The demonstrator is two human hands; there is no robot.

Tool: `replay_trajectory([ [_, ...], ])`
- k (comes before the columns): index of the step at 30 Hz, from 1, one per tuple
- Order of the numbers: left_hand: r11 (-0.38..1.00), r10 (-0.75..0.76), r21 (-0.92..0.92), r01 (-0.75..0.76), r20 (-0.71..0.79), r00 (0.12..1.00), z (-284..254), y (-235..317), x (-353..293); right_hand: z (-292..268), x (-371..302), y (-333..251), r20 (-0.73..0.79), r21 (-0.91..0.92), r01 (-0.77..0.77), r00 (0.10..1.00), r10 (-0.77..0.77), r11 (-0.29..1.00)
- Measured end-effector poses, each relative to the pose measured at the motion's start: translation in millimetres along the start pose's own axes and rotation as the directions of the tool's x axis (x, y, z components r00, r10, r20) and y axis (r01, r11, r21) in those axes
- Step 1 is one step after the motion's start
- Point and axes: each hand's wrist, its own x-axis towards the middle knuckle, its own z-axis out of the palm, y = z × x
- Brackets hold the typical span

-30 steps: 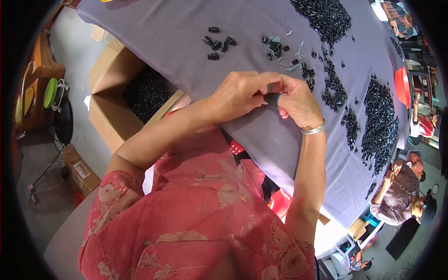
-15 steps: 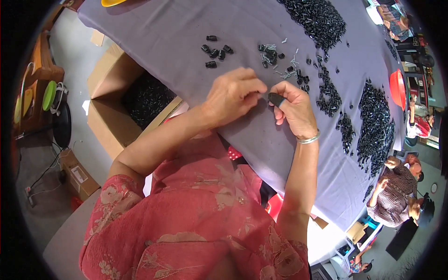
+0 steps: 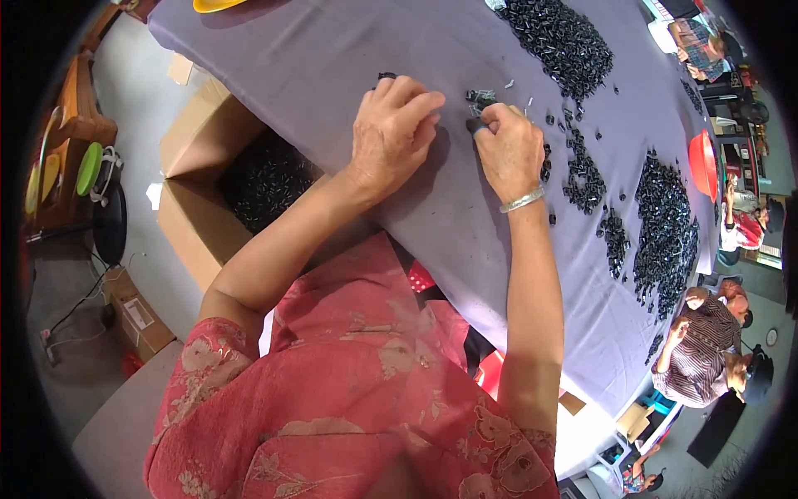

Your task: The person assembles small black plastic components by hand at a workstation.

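My left hand (image 3: 392, 133) is over the small group of black plastic pieces (image 3: 386, 76), hiding most of it. Its fingers are curled, and anything they hold is out of sight. My right hand (image 3: 510, 151), with a silver bangle (image 3: 522, 200) at the wrist, reaches down to the small heap of silver screws and black parts (image 3: 480, 96). A dark finger cover (image 3: 475, 126) shows at its thumb. Those fingertips are bent together at the heap's near edge; what is between them is too small to make out.
Large piles of black plastic parts (image 3: 561, 46) lie at the far side and right (image 3: 665, 224) of the grey tablecloth (image 3: 332, 75). An open cardboard box (image 3: 187, 216) of black parts stands left. A red bowl (image 3: 703, 165) sits near the right edge; people (image 3: 702, 349) sit beyond.
My hands have parted from nearly touching. The left moved up and slightly left over the black pieces; the right moved up to the screws and parts.
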Motion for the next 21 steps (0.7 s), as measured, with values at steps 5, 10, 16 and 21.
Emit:
replay_trajectory([
  [5, 0.980, 0.024, -0.198, -0.025, -0.005, 1.000, 3, 3, -2, 0, 2, -3, 0.035, -0.019, -0.031, 0.999, 0.031, 0.999],
  [10, 0.899, -0.078, -0.414, 0.145, 0.173, 0.982, -2, 15, -11, -19, -26, -4, 0.039, 0.179, 0.113, 0.992, -0.122, 0.977],
  [16, 0.750, 0.040, -0.587, 0.306, 0.502, 0.864, -6, 35, -9, -40, -65, 4, 0.270, 0.543, -0.228, 0.959, 0.089, 0.808],
  [21, 0.751, 0.074, -0.586, 0.304, 0.533, 0.843, -1, 34, -14, -41, -75, 9, 0.346, 0.641, -0.336, 0.929, 0.131, 0.690],
])
